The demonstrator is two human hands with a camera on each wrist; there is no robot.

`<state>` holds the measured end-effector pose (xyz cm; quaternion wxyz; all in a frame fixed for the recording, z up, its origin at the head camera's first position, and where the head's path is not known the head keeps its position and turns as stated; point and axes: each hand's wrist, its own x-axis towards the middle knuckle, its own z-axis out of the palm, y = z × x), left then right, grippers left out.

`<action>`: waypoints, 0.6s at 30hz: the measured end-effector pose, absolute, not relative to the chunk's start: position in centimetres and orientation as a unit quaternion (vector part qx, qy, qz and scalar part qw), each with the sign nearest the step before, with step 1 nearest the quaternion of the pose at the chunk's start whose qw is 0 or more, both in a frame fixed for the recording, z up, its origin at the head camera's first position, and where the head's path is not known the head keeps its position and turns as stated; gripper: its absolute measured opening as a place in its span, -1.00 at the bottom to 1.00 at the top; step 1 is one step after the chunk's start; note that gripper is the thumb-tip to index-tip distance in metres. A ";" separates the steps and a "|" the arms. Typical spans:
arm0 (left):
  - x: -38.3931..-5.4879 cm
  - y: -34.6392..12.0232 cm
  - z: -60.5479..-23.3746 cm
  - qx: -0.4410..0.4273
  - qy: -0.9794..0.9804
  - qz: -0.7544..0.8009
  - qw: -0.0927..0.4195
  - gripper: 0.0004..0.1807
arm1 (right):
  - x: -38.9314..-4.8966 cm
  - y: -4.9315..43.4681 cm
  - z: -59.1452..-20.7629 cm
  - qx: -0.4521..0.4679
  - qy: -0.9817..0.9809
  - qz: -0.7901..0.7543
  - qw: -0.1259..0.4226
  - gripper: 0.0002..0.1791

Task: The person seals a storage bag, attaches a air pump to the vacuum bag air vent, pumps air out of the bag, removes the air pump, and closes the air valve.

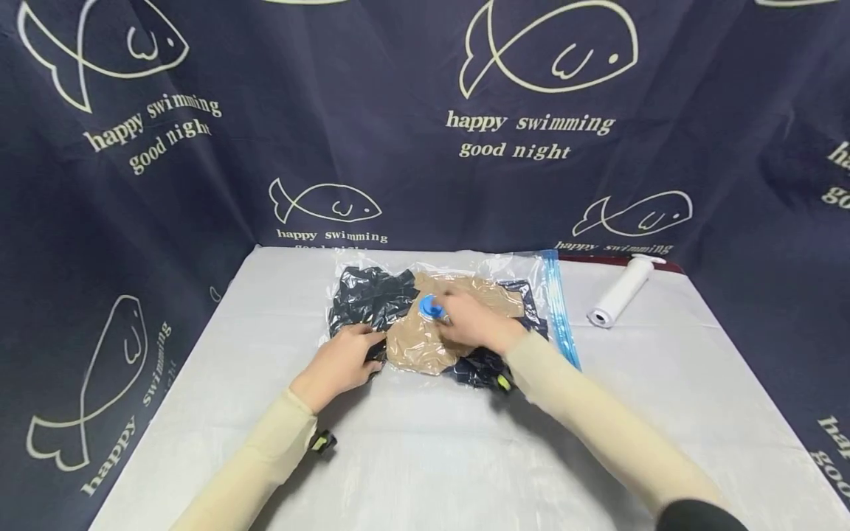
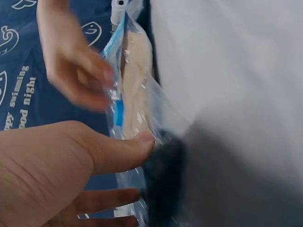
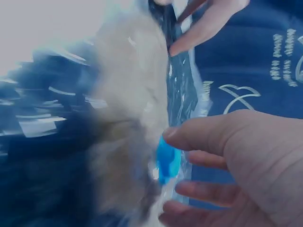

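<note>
A clear plastic storage bag (image 1: 372, 258) with a blue zip edge lies flat, holding dark and tan folded cloth (image 1: 413, 346). On its upper face sits a round blue valve cap (image 1: 432, 307). My left hand (image 1: 340, 365) rests on the bag's near left corner over the dark cloth, its thumb (image 2: 125, 151) and fingers extended. Just right of the cap is my right hand (image 1: 474, 317); in the right wrist view its thumb (image 3: 194, 135) meets the cap's edge while the other fingers stay spread. Blur hides whether those fingers touch the bag.
A white hand pump (image 1: 620, 291) lies at the back right of the white-covered table (image 1: 465, 457), beyond the zip edge. Dark blue fabric (image 1: 412, 133) with fish drawings hangs behind and at the sides.
</note>
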<state>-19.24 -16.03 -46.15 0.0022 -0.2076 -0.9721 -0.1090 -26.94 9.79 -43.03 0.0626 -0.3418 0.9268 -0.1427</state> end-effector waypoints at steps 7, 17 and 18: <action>-17.2 -19.5 -47.9 -0.169 -0.969 -0.178 0.015 -0.29 | -19.8 15.0 -45.2 -0.235 0.955 -0.177 0.034 -0.29; -18.4 -17.9 -48.5 -0.186 -0.965 -0.185 -0.009 -0.35 | -17.5 16.9 -47.8 -0.125 0.972 -0.196 0.038 -0.02; -18.7 -17.6 -48.5 -0.186 -0.965 -0.185 -0.014 -0.34 | -17.7 17.2 -47.9 -0.124 0.971 -0.200 0.035 -0.03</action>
